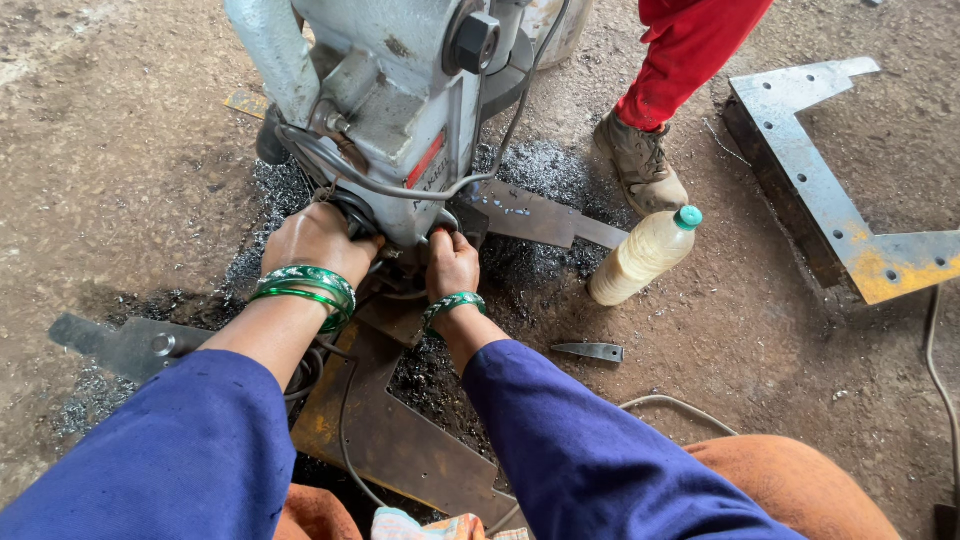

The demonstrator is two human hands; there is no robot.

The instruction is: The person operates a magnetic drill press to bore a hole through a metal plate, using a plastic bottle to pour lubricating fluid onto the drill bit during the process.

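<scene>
Head: both hands (pixel 318 243) (pixel 451 264) hide drill base (pixel 405 262).

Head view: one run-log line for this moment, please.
left hand on grey drill machine base | right hand likewise | rusty steel plate underneath

The grey drilling machine (pixel 400 110) is cut off by the top edge, so its upper body is out of sight. Its base is hidden behind the left hand (pixel 318 240) and the right hand (pixel 452 262), and whether the fingers grip it or only press against it cannot be told. The steel plate (pixel 400 440) under the machine is partly covered by the blue sleeves (pixel 580 450). A person in red trousers (pixel 690 50) shows only as a leg and a boot (pixel 640 165). The angled steel bracket (pixel 830 200) runs past the right edge.
</scene>
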